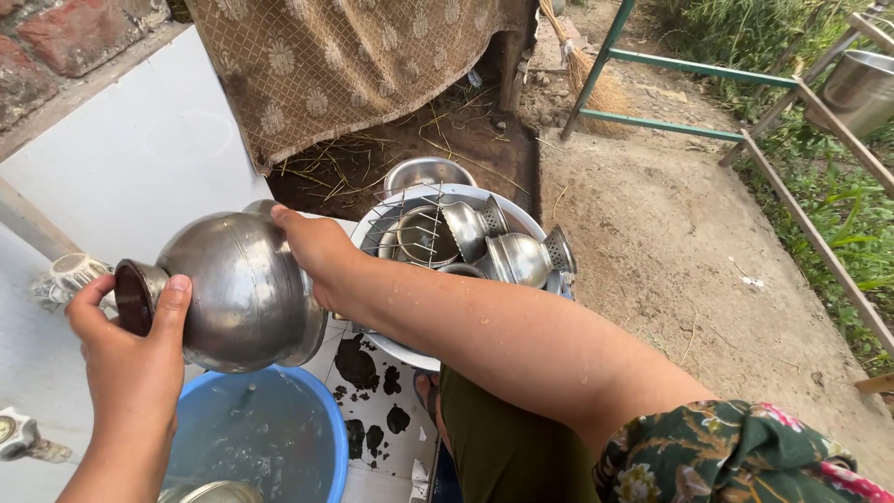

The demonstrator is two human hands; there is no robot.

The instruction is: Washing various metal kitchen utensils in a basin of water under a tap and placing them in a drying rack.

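Note:
A round steel water pot (244,289) lies on its side in the air, its dark mouth turned to the left. My left hand (130,359) grips the pot's neck and rim. My right hand (317,251) presses on the pot's base from the right, the wet forearm crossing the frame. Below the pot stands a blue plastic tub (326,419) with water and a steel vessel (216,492) at its lower edge.
A wide steel basin (386,216) holds a wire rack (410,224), small steel pots (521,259) and bowls. Taps (70,275) jut from the white tiled wall at left. A patterned cloth (335,65), a broom (587,74), green metal frame (670,126) and a steel bucket (857,88) stand beyond on bare ground.

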